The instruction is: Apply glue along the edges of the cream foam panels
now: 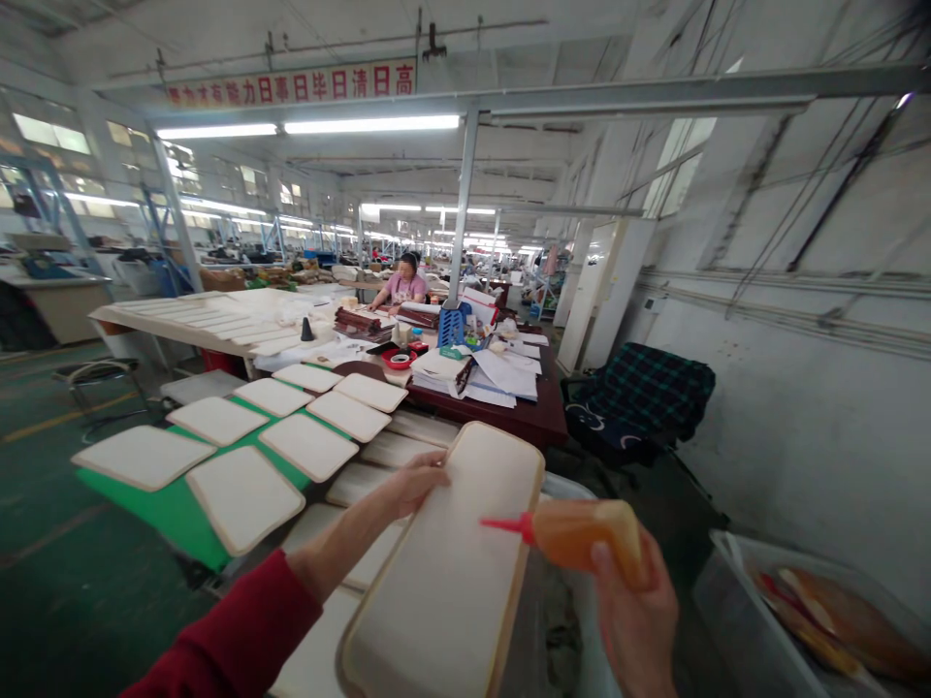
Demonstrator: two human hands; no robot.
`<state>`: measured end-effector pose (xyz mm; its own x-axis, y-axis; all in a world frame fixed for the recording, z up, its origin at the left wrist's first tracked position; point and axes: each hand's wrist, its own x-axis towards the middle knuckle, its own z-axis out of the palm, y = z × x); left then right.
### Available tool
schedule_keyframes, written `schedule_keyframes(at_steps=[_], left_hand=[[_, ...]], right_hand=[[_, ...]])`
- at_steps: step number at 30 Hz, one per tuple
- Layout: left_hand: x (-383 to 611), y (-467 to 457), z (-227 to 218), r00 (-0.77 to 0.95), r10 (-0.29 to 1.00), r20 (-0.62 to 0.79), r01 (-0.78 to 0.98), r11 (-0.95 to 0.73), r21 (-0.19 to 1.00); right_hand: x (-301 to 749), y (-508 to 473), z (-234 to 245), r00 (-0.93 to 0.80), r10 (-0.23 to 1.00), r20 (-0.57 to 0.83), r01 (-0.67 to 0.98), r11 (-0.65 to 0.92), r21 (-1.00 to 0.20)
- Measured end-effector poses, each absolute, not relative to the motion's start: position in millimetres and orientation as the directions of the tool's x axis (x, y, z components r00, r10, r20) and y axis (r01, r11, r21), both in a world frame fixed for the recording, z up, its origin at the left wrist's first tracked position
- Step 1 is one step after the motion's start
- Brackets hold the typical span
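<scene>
The right hand (636, 620) gripped an orange squeeze bottle (582, 531), its thin red nozzle pointing left over the panel. The left hand (414, 482) clasped the far left edge of that cream padded panel (451, 572), round-cornered and matte, its long axis running near to far. Further left, similar flat cream pads (243, 496) lay on a green table (167, 514).

A factory floor: long worktables (218, 325), strip lights (370, 124) (rows receding), stacked white panels (305, 446).

Orange bottle (586, 531), cream panel (451, 572)
</scene>
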<state>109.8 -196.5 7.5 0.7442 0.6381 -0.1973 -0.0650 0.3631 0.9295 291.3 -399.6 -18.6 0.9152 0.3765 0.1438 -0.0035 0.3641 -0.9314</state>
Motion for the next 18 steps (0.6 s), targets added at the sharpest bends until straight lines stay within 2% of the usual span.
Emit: schedule_keyframes(at_steps=[2, 4, 9, 10, 15, 18], left_hand=[[111.0, -200.0, 9.6, 0.751, 0.63, -0.198, -0.066, 0.37, 0.927], [111.7, -201.6, 9.9, 0.74, 0.639, -0.21, -0.071, 0.385, 0.92], [106.4, -198.8, 2.9, 0.677, 0.698, -0.232, -0.086, 0.388, 0.918], [104.7, -199.4, 2.1, 0.674, 0.705, -0.221, -0.094, 0.379, 0.921], [102.0, -213.6, 4.5, 0.718, 0.665, -0.207, -0.081, 0.375, 0.923], [102.0, -219.9, 2.0, 0.729, 0.654, -0.205, -0.087, 0.384, 0.919]], right_hand=[[306.3, -390.4, -4.4, 0.938, 0.298, 0.175, 0.052, 0.379, -0.924], [307.7, -389.0, -5.1, 0.936, 0.308, 0.172, 0.044, 0.381, -0.923], [270.1, -414.1, -49.0, 0.832, 0.546, 0.098, -0.116, 0.344, -0.932], [268.1, -416.9, -52.4, 0.828, 0.552, 0.101, -0.112, 0.339, -0.934], [307.3, -399.9, -26.1, 0.9, 0.4, 0.172, -0.003, 0.401, -0.916], [312.3, -394.5, -26.1, 0.891, 0.425, 0.163, -0.007, 0.371, -0.929]])
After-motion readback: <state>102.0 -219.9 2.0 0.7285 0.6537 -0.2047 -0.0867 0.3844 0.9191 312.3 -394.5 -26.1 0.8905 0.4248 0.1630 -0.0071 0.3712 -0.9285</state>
